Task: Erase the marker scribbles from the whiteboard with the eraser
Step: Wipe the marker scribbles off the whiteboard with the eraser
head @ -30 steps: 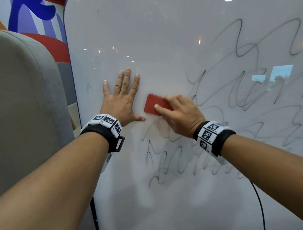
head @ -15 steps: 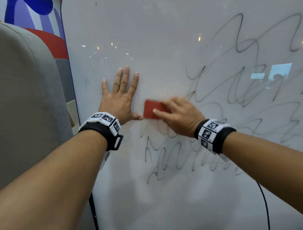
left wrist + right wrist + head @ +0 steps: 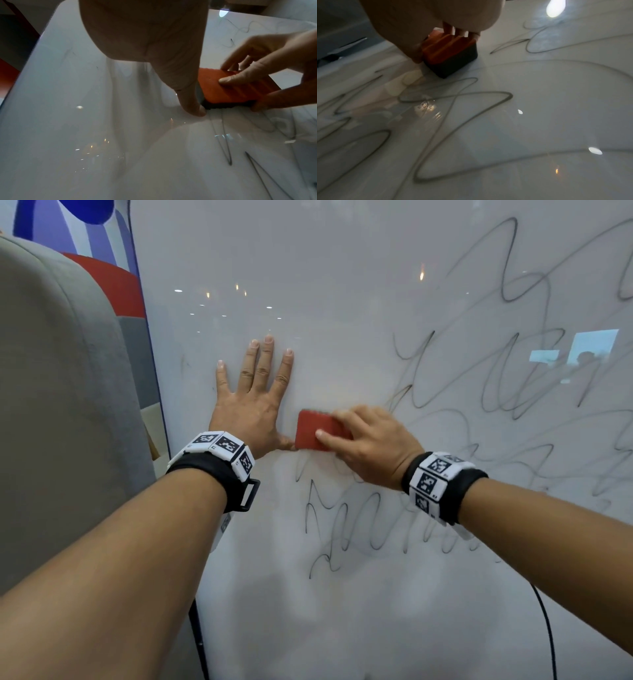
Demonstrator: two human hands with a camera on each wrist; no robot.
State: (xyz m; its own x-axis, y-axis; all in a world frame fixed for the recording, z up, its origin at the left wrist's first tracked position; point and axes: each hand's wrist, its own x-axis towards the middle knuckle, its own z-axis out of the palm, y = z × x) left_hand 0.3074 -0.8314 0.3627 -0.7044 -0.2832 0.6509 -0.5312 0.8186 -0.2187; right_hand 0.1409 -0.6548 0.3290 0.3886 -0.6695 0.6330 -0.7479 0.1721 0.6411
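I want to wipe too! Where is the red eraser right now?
In the head view the eraser sits mid-picture, pressed on the whiteboard, held by the right hand, right beside the thumb of the flat left hand.

Eraser (image 3: 317, 434) on the whiteboard (image 3: 342, 285), between left hand (image 3: 248, 412) and scribbles (image 3: 496, 392) to its right.

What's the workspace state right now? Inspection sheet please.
Surface: whiteboard, glossy, upright; left part bare of marks.
Job's things: red eraser pressed on the board; scribbles cover the right and lower areas.
Clutter: nothing seen.
Grip: right hand holds the eraser; left hand flat on the board, thumb beside the eraser.
Cables: black cable hangs at lower right.
Surroundings: grey padded panel left; coloured wall behind.
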